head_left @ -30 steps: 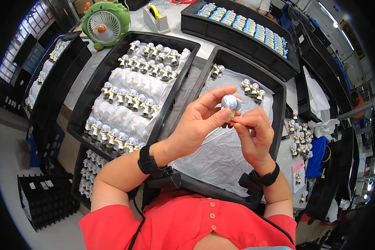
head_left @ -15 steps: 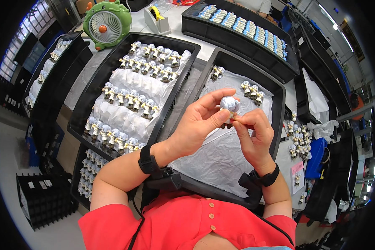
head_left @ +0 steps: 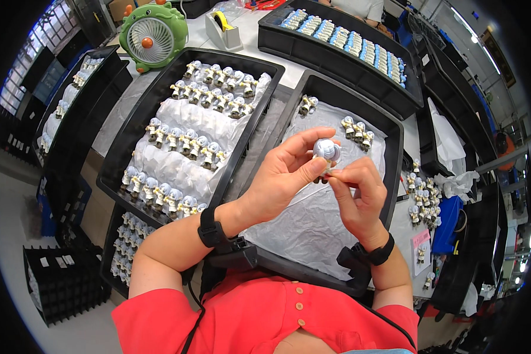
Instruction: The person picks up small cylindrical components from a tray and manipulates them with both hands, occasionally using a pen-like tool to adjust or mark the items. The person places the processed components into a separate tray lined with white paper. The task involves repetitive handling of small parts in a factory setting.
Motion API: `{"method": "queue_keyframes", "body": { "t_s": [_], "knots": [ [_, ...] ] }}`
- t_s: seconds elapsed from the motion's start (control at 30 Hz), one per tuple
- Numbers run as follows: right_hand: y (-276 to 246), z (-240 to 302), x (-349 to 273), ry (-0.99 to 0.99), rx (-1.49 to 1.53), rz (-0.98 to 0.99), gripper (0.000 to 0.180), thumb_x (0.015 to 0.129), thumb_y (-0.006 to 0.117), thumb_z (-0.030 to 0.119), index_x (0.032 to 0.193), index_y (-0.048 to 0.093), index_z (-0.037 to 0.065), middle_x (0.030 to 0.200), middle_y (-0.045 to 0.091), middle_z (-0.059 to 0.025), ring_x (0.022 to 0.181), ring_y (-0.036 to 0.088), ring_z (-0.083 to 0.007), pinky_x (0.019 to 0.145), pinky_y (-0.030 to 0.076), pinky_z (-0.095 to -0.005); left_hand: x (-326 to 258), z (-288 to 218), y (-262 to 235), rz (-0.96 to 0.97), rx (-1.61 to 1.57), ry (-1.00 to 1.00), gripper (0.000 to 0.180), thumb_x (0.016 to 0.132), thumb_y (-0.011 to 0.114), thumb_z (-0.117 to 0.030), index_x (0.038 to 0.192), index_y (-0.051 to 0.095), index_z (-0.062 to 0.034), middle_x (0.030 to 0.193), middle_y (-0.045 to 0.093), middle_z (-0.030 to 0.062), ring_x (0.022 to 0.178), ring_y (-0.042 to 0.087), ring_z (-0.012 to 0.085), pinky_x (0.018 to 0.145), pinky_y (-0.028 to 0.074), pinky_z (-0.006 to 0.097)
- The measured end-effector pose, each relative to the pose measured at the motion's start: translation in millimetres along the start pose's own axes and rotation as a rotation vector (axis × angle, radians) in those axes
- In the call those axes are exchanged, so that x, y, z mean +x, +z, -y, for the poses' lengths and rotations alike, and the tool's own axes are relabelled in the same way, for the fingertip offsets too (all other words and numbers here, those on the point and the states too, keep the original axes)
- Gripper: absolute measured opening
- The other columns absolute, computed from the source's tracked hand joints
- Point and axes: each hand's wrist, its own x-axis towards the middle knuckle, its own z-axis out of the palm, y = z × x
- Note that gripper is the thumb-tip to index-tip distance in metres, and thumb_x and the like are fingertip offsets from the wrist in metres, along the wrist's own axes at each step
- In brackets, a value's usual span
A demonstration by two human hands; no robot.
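Note:
Above the paper-lined black tray (head_left: pixel 336 233) I hold a small figurine (head_left: pixel 326 150) with a pale blue-grey head, its back of the head turned up. My left hand (head_left: pixel 286 177) has it gripped between thumb and fingers. At the figurine's lower side, my right hand (head_left: pixel 360 192) is pinched, thumb against forefinger; whatever sits between those fingertips is too small to make out. Similar figurines (head_left: pixel 357 131) lie on the paper at the tray's far right, and a couple more (head_left: pixel 308 105) at its far left corner.
To the left, another black tray (head_left: pixel 115 150) holds rows of figurines between paper folds. Behind stand a green fan (head_left: pixel 153 36), a tape dispenser (head_left: pixel 224 32) and a black crate (head_left: pixel 336 56) of blue-and-white pieces. Loose figurines (head_left: pixel 423 197) and a blue container (head_left: pixel 448 224) sit at right.
The figurine has tilted and shifted slightly in my left hand. My right fingertips stay pinched at its lower side, moved only a little.

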Motion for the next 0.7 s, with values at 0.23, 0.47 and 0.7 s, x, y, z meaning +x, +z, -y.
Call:
{"method": "queue_keyframes", "body": {
  "t_s": [0.23,0.47,0.7],
  "knots": [
    [-4.0,0.0,-0.1,-0.002,-0.046,-0.006,0.012,0.075,0.068,-0.004,0.081,0.058,0.000,0.077,0.056,-0.0075,0.066,0.056,-0.0151,0.056,0.049,-0.0229,-0.6,-3.0,1.0,-0.022,-0.037,-0.037,0.045,0.091,0.055,-0.015,0.132,0.039,-0.0050,0.124,0.050,0.0092,0.105,0.054,0.0135,0.086,0.048,0.028],
    [-3.4,-4.3,0.2,0.019,-0.055,-0.036,0.012,0.075,0.067,-0.005,0.080,0.057,0.000,0.076,0.056,-0.0081,0.067,0.056,-0.0154,0.057,0.050,-0.0228,0.1,-3.4,-0.1,-0.005,-0.008,-0.025,0.044,0.091,0.054,-0.014,0.132,0.039,-0.0047,0.124,0.051,0.0097,0.105,0.054,0.0129,0.086,0.047,0.027],
    [1.8,-6.0,-1.2,0.032,-0.024,-0.005,0.012,0.075,0.067,-0.004,0.080,0.058,0.000,0.076,0.055,-0.0076,0.067,0.055,-0.0141,0.056,0.049,-0.0222,0.6,-0.5,-3.1,0.011,0.072,-0.005,0.044,0.091,0.054,-0.013,0.131,0.039,-0.0032,0.123,0.051,0.0092,0.104,0.053,0.0117,0.087,0.046,0.026]
  ]
}}
